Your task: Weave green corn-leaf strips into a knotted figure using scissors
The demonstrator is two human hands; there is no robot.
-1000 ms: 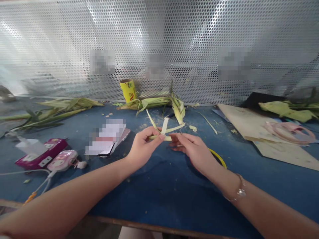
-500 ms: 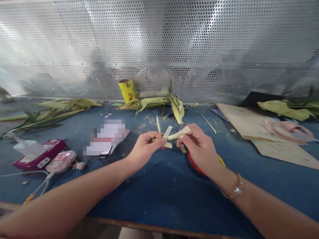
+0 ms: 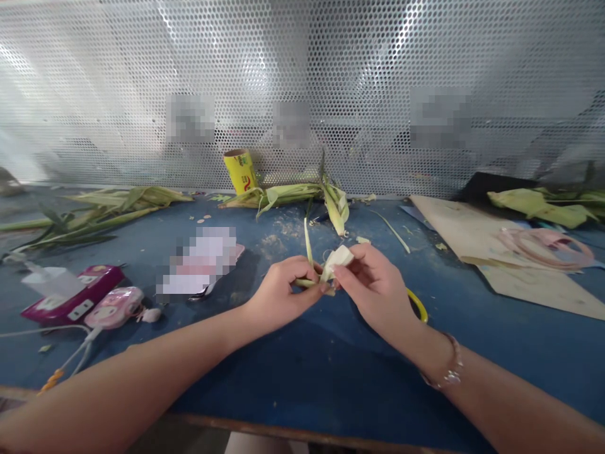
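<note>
Pale strips of corn husk (image 3: 336,261) are held between my two hands above the blue table. My left hand (image 3: 289,291) pinches the strips where they cross, and one thin strip (image 3: 307,239) sticks up from its fingers. Closed on the broad pale end of a husk strip is my right hand (image 3: 375,280), its thumb and fingers pressed on it. Under the right hand, a yellow curved rim (image 3: 418,306) shows on the table; the rest of that thing is hidden. Corn husks (image 3: 336,211) lie behind the hands.
A phone (image 3: 201,261), a purple power strip (image 3: 75,296) and a pink charging case (image 3: 116,308) lie left. A yellow can (image 3: 240,171) stands at the back by the perforated metal panel (image 3: 302,63). Right are cardboard (image 3: 454,233) and a pink coiled band (image 3: 543,249).
My right hand has moved slightly down and bent its husk strip over toward the left hand's strips. The hands are closer together, and the red rim beneath is now hidden.
</note>
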